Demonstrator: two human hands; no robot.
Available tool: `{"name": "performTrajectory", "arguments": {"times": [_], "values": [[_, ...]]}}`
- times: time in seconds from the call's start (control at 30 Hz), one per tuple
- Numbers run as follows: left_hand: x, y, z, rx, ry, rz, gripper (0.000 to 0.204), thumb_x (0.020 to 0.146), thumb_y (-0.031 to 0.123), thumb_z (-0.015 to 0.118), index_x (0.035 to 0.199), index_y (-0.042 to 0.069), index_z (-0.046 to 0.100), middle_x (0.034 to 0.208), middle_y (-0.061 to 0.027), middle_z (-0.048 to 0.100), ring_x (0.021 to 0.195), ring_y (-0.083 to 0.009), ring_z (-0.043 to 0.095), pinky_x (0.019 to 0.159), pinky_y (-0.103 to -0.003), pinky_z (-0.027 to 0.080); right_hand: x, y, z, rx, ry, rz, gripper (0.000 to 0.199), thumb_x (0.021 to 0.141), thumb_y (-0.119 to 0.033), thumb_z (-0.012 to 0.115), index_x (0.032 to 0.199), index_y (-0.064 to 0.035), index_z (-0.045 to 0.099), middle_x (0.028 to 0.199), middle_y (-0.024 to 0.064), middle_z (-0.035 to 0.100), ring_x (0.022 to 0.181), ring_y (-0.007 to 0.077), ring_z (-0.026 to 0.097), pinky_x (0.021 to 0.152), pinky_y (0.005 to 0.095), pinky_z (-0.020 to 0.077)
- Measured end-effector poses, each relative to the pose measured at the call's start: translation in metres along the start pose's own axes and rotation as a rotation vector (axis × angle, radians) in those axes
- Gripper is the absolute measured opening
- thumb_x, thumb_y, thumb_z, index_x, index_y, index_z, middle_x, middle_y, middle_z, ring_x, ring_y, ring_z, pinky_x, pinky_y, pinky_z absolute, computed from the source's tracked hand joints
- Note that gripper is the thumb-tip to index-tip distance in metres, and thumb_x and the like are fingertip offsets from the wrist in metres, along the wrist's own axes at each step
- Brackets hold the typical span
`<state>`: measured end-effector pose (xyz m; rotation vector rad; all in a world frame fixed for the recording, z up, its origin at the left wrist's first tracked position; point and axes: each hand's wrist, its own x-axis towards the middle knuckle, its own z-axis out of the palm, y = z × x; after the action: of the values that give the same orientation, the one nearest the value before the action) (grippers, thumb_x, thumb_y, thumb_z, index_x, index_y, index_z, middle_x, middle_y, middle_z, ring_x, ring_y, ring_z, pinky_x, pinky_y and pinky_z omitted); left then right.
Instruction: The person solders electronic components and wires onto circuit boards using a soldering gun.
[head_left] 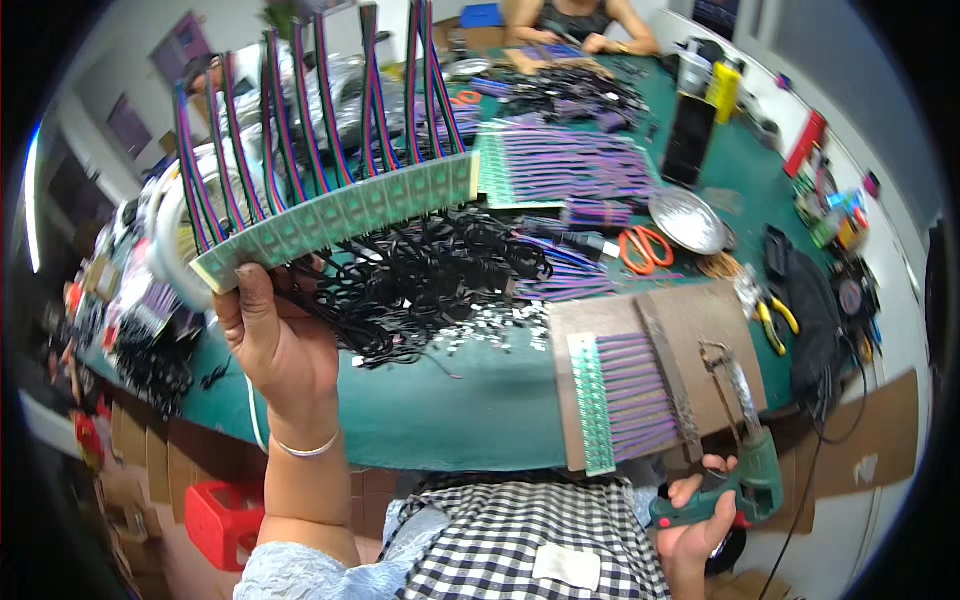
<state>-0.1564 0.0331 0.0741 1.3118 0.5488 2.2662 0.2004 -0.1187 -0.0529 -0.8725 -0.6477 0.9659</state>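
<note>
My left hand (283, 362) is raised on the left, its thumb and fingers closed on the near end of a long green circuit board strip (340, 215). Multicoloured flat wires (325, 105) rise from the strip's far edge, and black cables dangle behind its lower edge. At the lower right, my right hand (705, 520) wraps round the handle of a green soldering gun (762, 470), whose tip points up over a brown work board (720, 310). On that board lies another green circuit strip (592, 405) with purplish wires, pressed down by a dark metal bar (667, 370).
A heap of black cables (430, 280) lies mid-table. Wired circuit strips (570, 165) are stacked beyond it. Orange-handled scissors (645, 250), a metal dish (688, 220), a phone (690, 140) and yellow-handled pliers (778, 325) are on the right. A person (580, 30) sits across the table.
</note>
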Motion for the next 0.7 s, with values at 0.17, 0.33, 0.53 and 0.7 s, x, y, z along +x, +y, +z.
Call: {"name": "performTrajectory", "arguments": {"times": [0.17,0.33,0.53,0.7], "values": [[0.032,0.078,-0.045,0.316,0.122,0.289,0.021,0.094,0.022,0.059,0.105,0.004,0.06,0.097,-0.0068,0.065,0.083,-0.0178,0.061,0.078,-0.031,0.052,0.002,0.0,0.014,0.041,0.071,0.017,0.049,0.096,-0.036,0.047,0.134,-0.0069,0.036,0.12,0.0085,0.054,0.062,0.0108,0.049,0.062,0.0287,0.0425],[0.095,0.177,-0.105,0.678,0.337,0.675,0.013,0.091,0.012,0.064,0.093,0.0,0.063,0.084,-0.0095,0.066,0.073,-0.0183,0.063,0.069,-0.028,0.053,0.018,-0.001,0.005,0.176,-0.174,0.142,0.042,0.092,-0.038,0.059,0.123,-0.0111,0.051,0.122,0.0057,0.059,0.082,0.0199,0.059,0.078,0.0396,0.0478],[0.184,0.242,-0.211,1.869,-0.133,1.285,0.018,0.085,0.003,0.067,0.103,0.005,0.069,0.1,-0.0062,0.068,0.09,-0.0155,0.063,0.082,-0.027,0.049,0.019,0.004,0.032,0.089,-0.102,0.172,0.047,0.089,-0.041,0.061,0.122,-0.0085,0.053,0.119,0.0029,0.06,0.084,0.017,0.057,0.077,0.0357,0.0468],[0.152,0.201,-0.359,2.714,-0.288,0.195,0.046,0.066,0.012,0.078,0.111,0.019,0.067,0.124,-0.0058,0.059,0.131,-0.0307,0.041,0.102,-0.054,0.035,0.014,0.005,0.041,-0.019,-0.164,0.191,0.054,0.087,-0.047,0.061,0.122,-0.007,0.054,0.112,0.0021,0.059,0.083,0.0166,0.053,0.075,0.0346,0.0459]]}}
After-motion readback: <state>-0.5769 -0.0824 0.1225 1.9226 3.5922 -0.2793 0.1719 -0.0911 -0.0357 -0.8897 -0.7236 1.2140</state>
